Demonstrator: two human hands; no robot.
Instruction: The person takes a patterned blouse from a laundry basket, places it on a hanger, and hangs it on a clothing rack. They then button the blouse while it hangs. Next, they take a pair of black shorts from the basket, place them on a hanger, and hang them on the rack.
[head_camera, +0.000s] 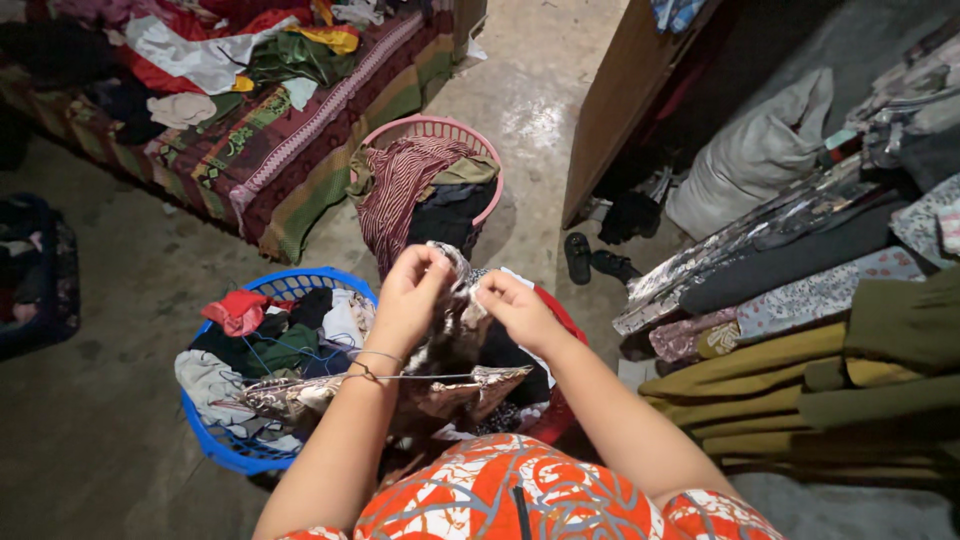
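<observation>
Cloth (455, 320) seemingly pinched between fingers (432, 262)

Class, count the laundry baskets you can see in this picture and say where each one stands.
3: a pink basket by the bed, a blue basket left of the hands, and a red one mostly hidden behind them. Others may be hidden.

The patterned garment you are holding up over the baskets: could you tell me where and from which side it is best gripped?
Grip the patterned garment along its bunched top edge, from above, a pinch at each end. The left hand and right hand already pinch there, and the rest hangs freely down toward the blue basket, so lower parts would sag.
</observation>
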